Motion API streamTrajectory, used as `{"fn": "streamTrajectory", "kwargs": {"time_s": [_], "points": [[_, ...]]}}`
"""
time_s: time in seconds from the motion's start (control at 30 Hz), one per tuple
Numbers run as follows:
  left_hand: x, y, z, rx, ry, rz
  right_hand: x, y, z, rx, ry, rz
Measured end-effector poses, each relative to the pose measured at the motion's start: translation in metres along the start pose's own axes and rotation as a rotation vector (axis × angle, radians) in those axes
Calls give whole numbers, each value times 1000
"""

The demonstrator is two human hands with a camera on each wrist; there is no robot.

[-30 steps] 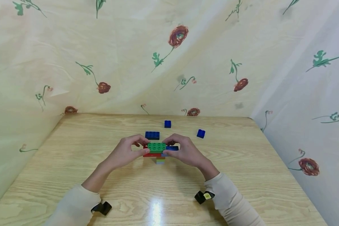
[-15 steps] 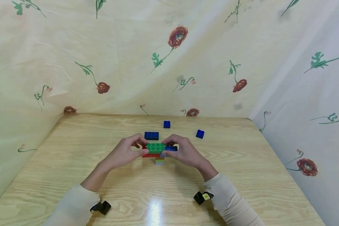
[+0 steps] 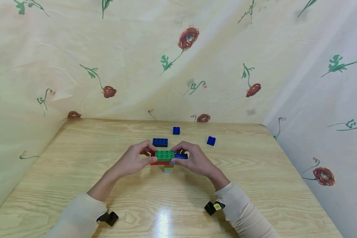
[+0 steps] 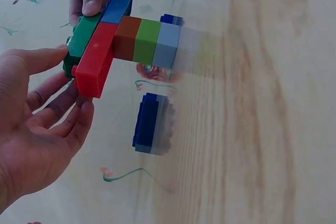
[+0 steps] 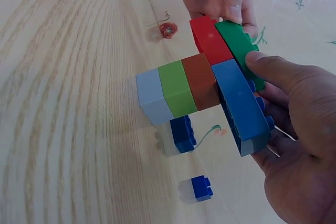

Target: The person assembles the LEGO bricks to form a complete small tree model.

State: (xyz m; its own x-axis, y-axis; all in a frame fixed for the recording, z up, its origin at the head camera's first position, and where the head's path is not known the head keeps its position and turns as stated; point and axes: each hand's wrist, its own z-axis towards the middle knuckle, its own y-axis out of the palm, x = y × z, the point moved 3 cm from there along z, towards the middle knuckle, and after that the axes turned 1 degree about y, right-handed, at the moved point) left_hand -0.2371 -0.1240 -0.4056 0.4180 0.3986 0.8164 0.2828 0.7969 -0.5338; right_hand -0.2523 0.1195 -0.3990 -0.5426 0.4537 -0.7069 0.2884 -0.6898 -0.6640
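Over the pale wood-grained tabletop [image 3: 154,191], we see the left hand [image 3: 133,162] and the right hand [image 3: 196,161], thumbs and curled fingers parted just enough to pinch opposite ends of the green rectangular studded plastic brick [image 3: 164,156]. It lies across the red rectangular plastic brick [image 4: 98,51] and blue rectangular plastic brick [image 5: 239,98], topping the brown, lime-green and pale-blue plastic column [image 5: 177,87]. Beyond, we find the dark-blue rectangular studded brick [image 3: 160,142].

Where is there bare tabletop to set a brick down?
Bare table lies between the forearms and outside each, out to the floral cloth. It's crowded around the brick stack, between left hand and right hand; loose blue bricks beyond.
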Motion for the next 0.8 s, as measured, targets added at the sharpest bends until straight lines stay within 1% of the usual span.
{"fn": "streamTrajectory", "kwargs": {"time_s": [0.2,0.5,0.7,0.8], "points": [[0,3,1,-9,-6,-1,5,0,-2,6,-15,2],[1,3,1,-4,9,-12,6,0,-4,26,-36,7],[1,3,0,-5,-6,0,6,1,-4,31,-33,16],[0,1,-1,0,-38,21,7,2,-4,34,-25,21]]}}
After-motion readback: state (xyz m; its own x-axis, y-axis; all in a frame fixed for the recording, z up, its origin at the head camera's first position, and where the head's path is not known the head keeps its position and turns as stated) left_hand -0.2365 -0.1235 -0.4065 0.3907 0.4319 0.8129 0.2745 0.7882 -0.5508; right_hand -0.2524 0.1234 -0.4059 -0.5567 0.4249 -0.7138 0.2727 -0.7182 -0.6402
